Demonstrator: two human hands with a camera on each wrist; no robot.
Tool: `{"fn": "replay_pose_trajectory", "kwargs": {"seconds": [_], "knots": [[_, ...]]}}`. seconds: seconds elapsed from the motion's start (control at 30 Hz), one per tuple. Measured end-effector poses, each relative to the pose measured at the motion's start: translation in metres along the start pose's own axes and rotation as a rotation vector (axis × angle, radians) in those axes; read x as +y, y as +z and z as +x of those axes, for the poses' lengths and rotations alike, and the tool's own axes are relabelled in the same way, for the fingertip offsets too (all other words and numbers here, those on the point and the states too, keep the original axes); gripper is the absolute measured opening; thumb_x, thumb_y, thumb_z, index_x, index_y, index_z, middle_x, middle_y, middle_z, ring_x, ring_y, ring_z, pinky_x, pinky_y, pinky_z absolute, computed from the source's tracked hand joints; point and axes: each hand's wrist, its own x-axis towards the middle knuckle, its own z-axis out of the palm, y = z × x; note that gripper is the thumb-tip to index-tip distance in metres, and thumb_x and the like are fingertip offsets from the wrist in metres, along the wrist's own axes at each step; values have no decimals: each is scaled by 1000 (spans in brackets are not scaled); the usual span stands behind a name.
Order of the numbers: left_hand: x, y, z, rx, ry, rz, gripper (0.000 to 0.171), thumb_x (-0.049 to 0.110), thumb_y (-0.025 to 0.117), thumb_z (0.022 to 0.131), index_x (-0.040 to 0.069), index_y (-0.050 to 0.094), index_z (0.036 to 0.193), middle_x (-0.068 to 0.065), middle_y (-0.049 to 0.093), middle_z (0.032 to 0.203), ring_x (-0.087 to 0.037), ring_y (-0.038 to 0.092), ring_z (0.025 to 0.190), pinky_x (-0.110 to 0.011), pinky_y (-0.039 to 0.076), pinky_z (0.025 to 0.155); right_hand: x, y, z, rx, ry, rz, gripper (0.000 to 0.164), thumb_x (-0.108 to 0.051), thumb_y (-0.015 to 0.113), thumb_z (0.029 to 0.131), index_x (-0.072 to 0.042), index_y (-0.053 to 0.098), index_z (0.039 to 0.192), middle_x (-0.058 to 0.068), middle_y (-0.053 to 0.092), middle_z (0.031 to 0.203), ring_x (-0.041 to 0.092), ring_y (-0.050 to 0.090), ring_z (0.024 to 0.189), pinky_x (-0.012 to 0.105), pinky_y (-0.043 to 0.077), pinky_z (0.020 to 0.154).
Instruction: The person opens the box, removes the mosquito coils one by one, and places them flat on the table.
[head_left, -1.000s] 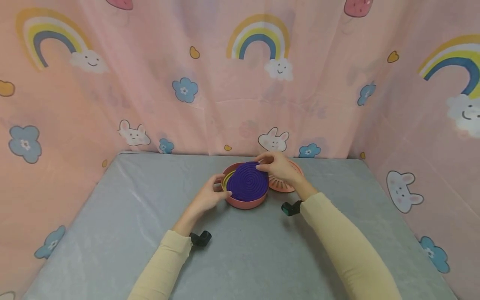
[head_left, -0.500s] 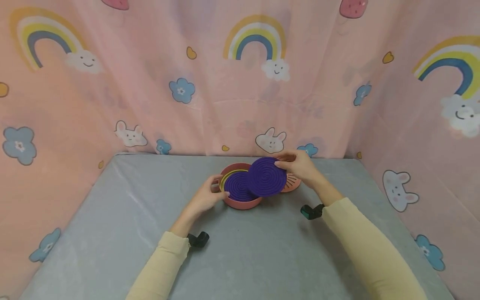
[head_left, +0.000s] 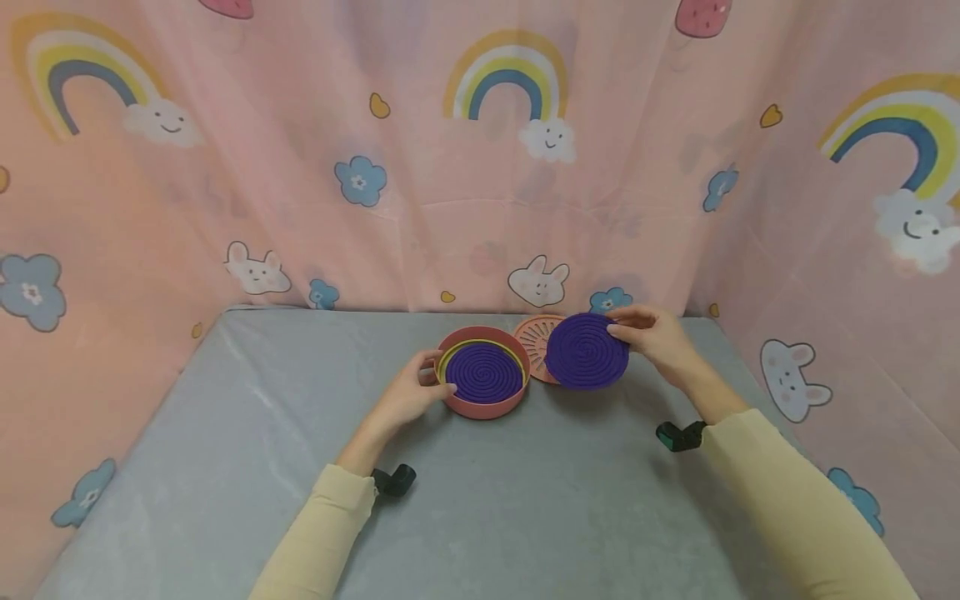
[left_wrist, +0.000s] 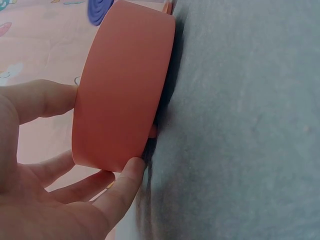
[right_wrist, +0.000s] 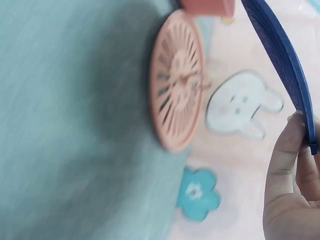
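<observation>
In the head view my right hand [head_left: 652,337] pinches the edge of a purple round disc with spiral ridges [head_left: 587,352], holding it raised over the table. The right wrist view has this disc [right_wrist: 285,55] nearly edge-on, between thumb and fingers. A second purple spiral disc [head_left: 483,372] lies inside a round salmon-pink box [head_left: 483,410], where a yellow ring [head_left: 480,340] shows along the inner wall. My left hand [head_left: 412,387] grips the box's left side. Its fingers spread around the outer wall of the box [left_wrist: 122,85] in the left wrist view.
A pink slotted round lid [head_left: 534,337] lies right of the box, partly behind the raised disc. Grey cloth covers the table [head_left: 480,517]. A pink patterned curtain [head_left: 420,242] hangs at its back and sides.
My right hand has lifted the upper purple disc out of the box and carried it right, past the lid, uncovering the second disc. My left hand stays at the box.
</observation>
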Motion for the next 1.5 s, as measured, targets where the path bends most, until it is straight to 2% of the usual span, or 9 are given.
{"fn": "replay_pose_trajectory", "kwargs": {"seconds": [0.3,0.53,0.67,0.87,1.07,1.13,1.23,1.37,1.5], "knots": [[0,-2,0,-6,0,-6,69,20,77,89,12,46,150,-16,45,152,-35,51,134,-58,42,105,27,-38,-8,99,36,128,24,-9,68,98,-8,69,122,-10,71,94,5,67,84,20,56,73],[0,0,0,-2,-11,8,68,20,76,90,13,46,150,-16,45,152,-35,51,134,-58,43,105,50,-57,-8,179,96,279,24,-2,66,97,-6,70,120,-8,72,91,5,68,82,20,56,72],[0,0,-1,-2,-6,-4,69,19,76,90,12,46,150,-17,45,152,-36,51,134,-59,42,106,61,-62,-6,224,135,284,28,-4,68,97,-4,67,125,-10,71,91,4,67,81,19,55,71],[1,-1,-1,0,-10,-9,68,19,77,89,12,47,150,-16,45,152,-35,51,134,-58,42,106,80,-67,-5,260,157,119,41,-10,67,99,4,57,136,-18,67,89,-2,64,83,16,54,73],[1,1,-1,7,-20,4,67,21,77,89,14,48,149,-15,46,152,-35,51,135,-59,43,105,99,-68,-7,245,237,63,45,-14,65,100,6,53,140,-20,66,89,-3,64,81,18,55,73],[1,1,-1,8,-19,5,67,21,77,90,14,47,149,-15,46,152,-35,51,134,-59,42,105,103,-67,-7,225,266,4,48,-15,63,101,7,50,142,-16,65,93,-3,65,80,19,56,73],[0,2,-1,10,-20,3,67,21,77,89,14,48,149,-15,46,152,-35,51,135,-59,42,105,105,-65,-8,202,276,-110,52,-15,61,102,12,45,144,-2,65,101,-2,64,78,22,57,72],[0,1,0,11,-15,4,68,21,77,89,14,48,149,-16,46,152,-35,51,135,-59,42,105,103,-65,-8,185,208,-267,47,-12,60,102,17,49,137,19,67,109,0,63,75,23,57,68],[-1,1,1,6,-11,1,68,21,77,89,13,47,150,-16,45,152,-36,50,135,-60,42,105,100,-70,-12,167,141,-376,41,-9,58,102,21,53,129,32,65,114,6,65,75,24,57,65]]}}
